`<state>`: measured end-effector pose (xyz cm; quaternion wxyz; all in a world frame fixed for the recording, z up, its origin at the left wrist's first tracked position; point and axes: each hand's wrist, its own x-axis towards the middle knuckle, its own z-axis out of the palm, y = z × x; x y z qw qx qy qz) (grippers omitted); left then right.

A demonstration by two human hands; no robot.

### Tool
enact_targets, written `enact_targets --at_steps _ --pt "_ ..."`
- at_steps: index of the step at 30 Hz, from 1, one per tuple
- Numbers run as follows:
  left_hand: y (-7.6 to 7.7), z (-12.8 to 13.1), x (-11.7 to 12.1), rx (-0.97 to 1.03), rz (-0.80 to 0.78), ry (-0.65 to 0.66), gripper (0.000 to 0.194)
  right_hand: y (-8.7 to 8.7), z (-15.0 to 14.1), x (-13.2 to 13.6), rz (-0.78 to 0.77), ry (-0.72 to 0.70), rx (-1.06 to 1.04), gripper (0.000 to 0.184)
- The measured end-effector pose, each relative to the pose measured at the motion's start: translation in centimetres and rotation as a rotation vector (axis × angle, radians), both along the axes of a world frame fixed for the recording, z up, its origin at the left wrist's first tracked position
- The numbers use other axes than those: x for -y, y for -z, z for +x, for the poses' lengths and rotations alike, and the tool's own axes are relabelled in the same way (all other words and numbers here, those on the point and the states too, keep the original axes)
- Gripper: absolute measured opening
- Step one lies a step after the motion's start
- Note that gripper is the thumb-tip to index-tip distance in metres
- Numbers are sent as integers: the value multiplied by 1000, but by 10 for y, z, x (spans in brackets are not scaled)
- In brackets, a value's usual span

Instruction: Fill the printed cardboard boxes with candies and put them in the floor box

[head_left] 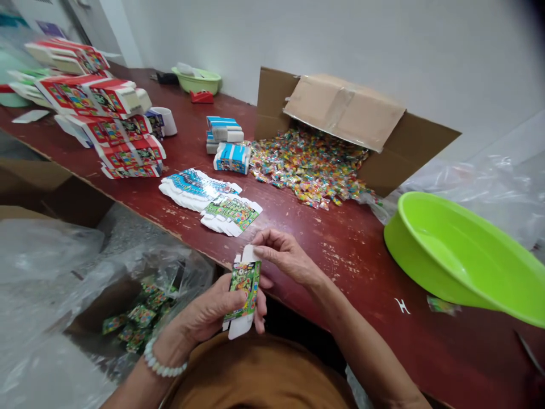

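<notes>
My left hand [208,311] clamped on green printed cardboard box [244,289]; right hand [287,255] pinching white flap [250,253]; both beside red wooden desk [340,267].

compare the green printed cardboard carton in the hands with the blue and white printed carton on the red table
The green printed cardboard carton is mostly green, the blue and white printed carton blue and white. The green carton is held between the left hand and right hand, its white flaps open at the ends; the blue and white carton rests on the red table, looking closed. Both are printed card boxes.
</notes>
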<state>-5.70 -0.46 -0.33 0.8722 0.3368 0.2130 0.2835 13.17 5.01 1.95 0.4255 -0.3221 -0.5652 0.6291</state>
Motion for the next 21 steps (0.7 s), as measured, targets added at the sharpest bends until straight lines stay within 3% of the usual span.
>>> enact_targets --at_steps 6,9,11,13,15,18,21 --pt "-10 2 0 -168 14 -119 48 -5 -2 9 31 98 -48 30" --pt "-14 6 -1 -252 21 -236 40 -8 -2 19 30 178 -23 43" --pt "-15 9 -2 -282 11 -283 38 -7 -3 26 -54 122 1 44" --pt "-12 12 -3 -308 14 -288 39 -3 -6 32 -197 30 -23 33" --pt "-8 15 -5 -359 68 -332 38 1 -9 34 -277 43 -45 31" --pt "-4 18 -6 -468 224 -515 41 6 -9 30 -127 269 71 31" --pt "-6 21 -4 -502 295 -697 63 9 -8 25 15 357 191 23"
